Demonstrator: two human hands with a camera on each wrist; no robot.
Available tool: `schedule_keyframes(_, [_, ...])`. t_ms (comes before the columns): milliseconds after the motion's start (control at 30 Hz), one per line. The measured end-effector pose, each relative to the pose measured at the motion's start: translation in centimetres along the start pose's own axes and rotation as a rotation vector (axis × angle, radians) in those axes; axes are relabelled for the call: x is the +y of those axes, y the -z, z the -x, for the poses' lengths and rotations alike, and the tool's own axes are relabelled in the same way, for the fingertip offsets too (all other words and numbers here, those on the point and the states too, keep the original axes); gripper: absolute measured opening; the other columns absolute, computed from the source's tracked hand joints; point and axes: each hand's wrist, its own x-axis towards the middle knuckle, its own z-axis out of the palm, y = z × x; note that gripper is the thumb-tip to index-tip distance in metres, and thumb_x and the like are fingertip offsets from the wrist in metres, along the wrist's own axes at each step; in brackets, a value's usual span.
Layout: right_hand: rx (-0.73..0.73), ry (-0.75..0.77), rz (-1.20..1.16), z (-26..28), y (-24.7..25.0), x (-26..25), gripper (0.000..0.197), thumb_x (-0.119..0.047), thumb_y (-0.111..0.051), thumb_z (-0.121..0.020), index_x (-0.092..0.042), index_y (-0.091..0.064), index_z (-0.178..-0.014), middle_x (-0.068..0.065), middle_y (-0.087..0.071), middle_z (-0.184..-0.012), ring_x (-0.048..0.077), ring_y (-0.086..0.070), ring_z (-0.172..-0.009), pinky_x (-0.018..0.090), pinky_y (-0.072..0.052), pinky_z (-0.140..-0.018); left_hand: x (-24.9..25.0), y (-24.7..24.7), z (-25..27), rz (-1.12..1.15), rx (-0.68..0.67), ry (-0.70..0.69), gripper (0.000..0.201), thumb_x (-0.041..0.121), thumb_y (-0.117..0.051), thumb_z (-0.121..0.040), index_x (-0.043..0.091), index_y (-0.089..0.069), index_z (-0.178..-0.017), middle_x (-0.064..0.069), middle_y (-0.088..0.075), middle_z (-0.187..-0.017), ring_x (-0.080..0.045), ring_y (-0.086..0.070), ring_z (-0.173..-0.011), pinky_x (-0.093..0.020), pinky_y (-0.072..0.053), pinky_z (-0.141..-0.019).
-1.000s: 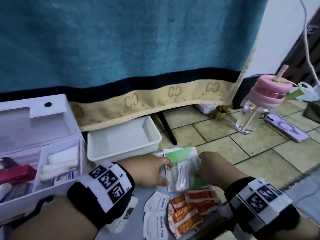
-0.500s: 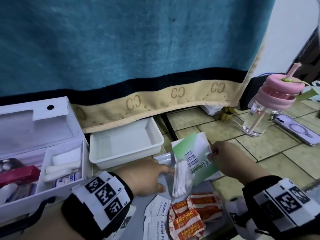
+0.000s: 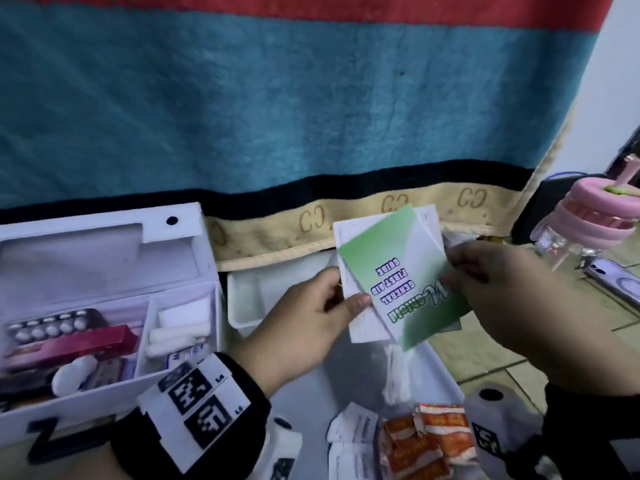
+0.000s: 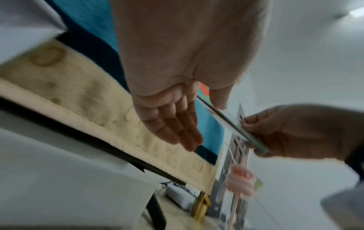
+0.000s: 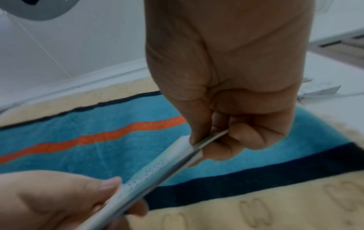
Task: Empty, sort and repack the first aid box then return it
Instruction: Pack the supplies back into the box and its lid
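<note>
While held aloft, leaflet (image 3: 398,271) between hands.

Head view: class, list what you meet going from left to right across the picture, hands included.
First aid box → left hand → first aid guide → right hand → pink-lidded bottle.
</note>
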Motion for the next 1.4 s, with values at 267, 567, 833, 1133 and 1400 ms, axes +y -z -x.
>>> schedule_keyframes(267, [-0.166, 0.059, -0.292, -0.9, -8.3, -6.9, 0.015, -0.007, -0.059, -0.087, -0.014, -0.067, -0.076, 0.001, -0.074, -0.073, 0.022, -0.066, -0.070, 0.034, -0.049, -0.071, -0.9, 12.9, 7.7, 0.076, 0.433, 0.007, 0.006, 0.007, -0.060, -0.087, 0.012, -0.063, -0.088, 0.008, -0.075, -0.084, -0.006, -0.071, -0.078, -0.016, -0.052, -0.065])
schedule_keyframes(567, [-0.637, 0.160, -0.673, -1.5, -21.4, -17.6, 0.025, 0.018, -0.059, -0.078, 0.002, -0.066, -0.096, 0.008, -0.074, -0.090, 0.015, -0.069, -0.082, 0.027, -0.056, -0.076, -4.9, 30.4, 14.5, -0.470, 0.442, 0.110, 0.019, 0.010, -0.063, -0.087, 0.027, -0.060, -0.079, 0.015, -0.069, -0.072, -0.004, -0.064, -0.071, -0.028, -0.049, -0.068])
schedule_keyframes(833, [-0.315, 0.190, -0.722, -4.2, -24.9, -22.9, 0.023, 0.005, -0.050, -0.091, -0.015, -0.060, -0.084, -0.014, -0.070, -0.066, -0.004, -0.062, -0.065, 0.018, -0.049, -0.071, -6.1, 35.1, 14.2, -0.762, 0.217, -0.021, 0.018, 0.012, -0.066, -0.085, 0.006, -0.065, -0.102, 0.000, -0.056, -0.123, -0.015, -0.049, -0.118, -0.032, -0.036, -0.102])
schedule_keyframes(1133, [-0.061, 0.208, -0.939, -6.5, -25.4, -25.8, 0.018, -0.004, -0.051, -0.093, -0.020, -0.059, -0.091, -0.007, -0.070, -0.089, 0.012, -0.063, -0.081, 0.020, -0.049, -0.060, -6.3, 34.6, 14.1, -0.942, 0.209, -0.126, 0.006, 0.020, -0.065, -0.086, 0.024, -0.060, -0.087, 0.011, -0.040, -0.138, -0.013, -0.039, -0.130, -0.027, -0.028, -0.109])
schedule_keyframes(1400, [0.046, 0.409, -0.518, -6.4, -26.3, -25.7, 0.013, -0.021, -0.064, -0.085, -0.008, -0.063, -0.085, 0.006, -0.069, -0.077, 0.027, -0.060, -0.074, 0.033, -0.050, -0.074, -5.7, 32.9, 14.0, -1.118, 0.233, 0.000, 0.003, 0.034, -0.052, -0.092, 0.033, -0.054, -0.090, 0.017, -0.005, -0.157, -0.008, 0.001, -0.146, -0.041, -0.015, -0.113])
